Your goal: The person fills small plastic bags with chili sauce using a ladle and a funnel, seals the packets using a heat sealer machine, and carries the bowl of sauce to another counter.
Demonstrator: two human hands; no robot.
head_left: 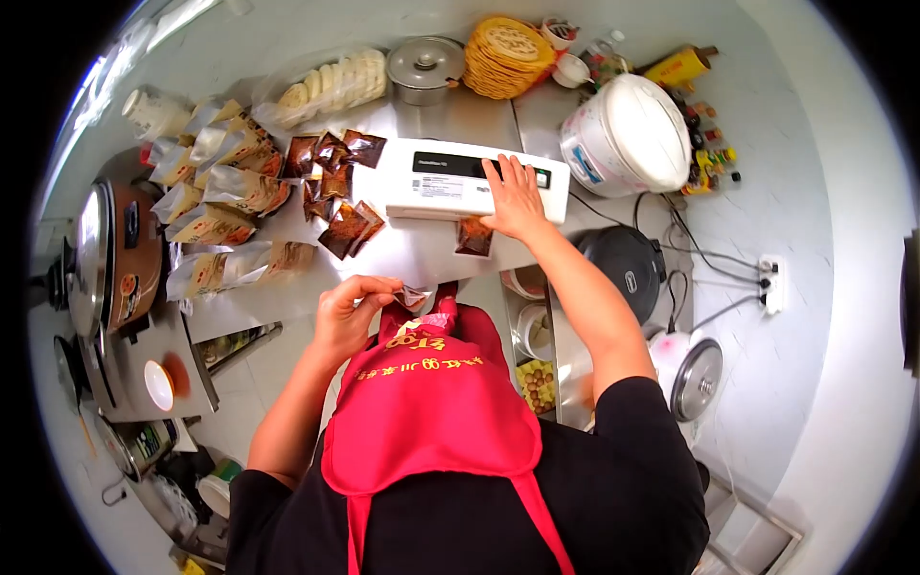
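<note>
My left hand (347, 314) pinches the edge of a small clear plastic sachet (412, 297) in front of the red apron. How full that sachet is I cannot tell. With fingers spread, my right hand (517, 199) lies flat on the right part of a white vacuum sealer (446, 199), by its black panel. A sachet of dark red sauce (473, 238) pokes out from the sealer's front edge, just left of my right wrist. Several filled sauce sachets (337, 182) lie in a loose group left of the machine.
Printed pouches (240, 192) stand at the left of the steel table (412, 251). Behind are a bag of pale rounds (331, 81), a lidded pot (425, 67) and stacked flatbreads (506, 53). A white bucket (628, 134) and cables (704, 251) are at the right.
</note>
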